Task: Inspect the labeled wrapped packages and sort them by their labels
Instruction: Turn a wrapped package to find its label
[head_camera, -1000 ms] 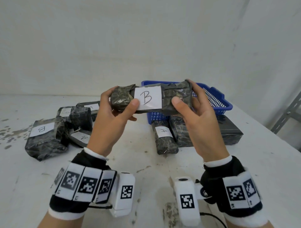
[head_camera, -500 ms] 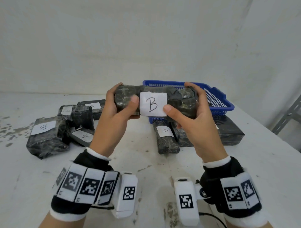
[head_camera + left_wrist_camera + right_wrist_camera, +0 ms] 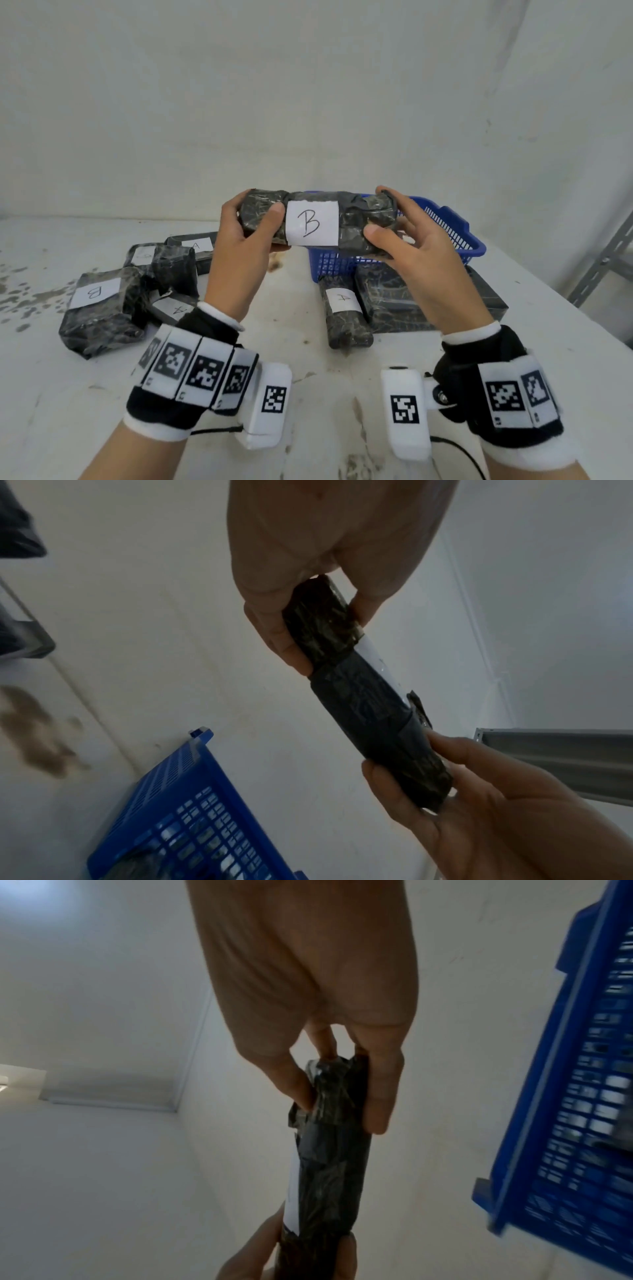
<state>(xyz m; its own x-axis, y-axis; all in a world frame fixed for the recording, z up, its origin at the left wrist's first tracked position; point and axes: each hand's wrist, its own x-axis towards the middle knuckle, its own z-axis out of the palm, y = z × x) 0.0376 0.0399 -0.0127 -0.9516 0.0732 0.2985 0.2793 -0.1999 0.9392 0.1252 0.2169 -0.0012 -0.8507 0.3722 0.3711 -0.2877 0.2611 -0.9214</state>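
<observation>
Toward the left edge of the white stained worktop (image 3: 565,329), a cluster of dark plastic-wrapped packages: a bulky package labelled B (image 3: 99,308) nearest the left edge, a smaller package labelled A (image 3: 171,308) just right of it and partly under a dark unreadable package (image 3: 174,270), with another A-labelled package (image 3: 195,245) farther back toward the wall edge. Above the worktop's middle, left hand (image 3: 239,260) gripping the left end of the long B-labelled package (image 3: 356,222), thumb on the front just beside the white label (image 3: 312,222), fingers curled round the back (the left wrist view confirms the end pinched between thumb and fingers). Held level, label facing the head camera, well clear of the surface. Right hand (image 3: 424,267) grasping the package's right end, thumb on the lower front, fingers wrapped over the top and back. Below and behind it, near the back right of the worktop, a blue plastic basket (image 3: 455,236); contents not legible. Against the basket's front, a narrow package labelled A (image 3: 344,315) lying lengthwise toward the front edge, touching a flat dark package (image 3: 394,298) on its right. Past the right edge, a grey metal shelf frame (image 3: 603,263).
</observation>
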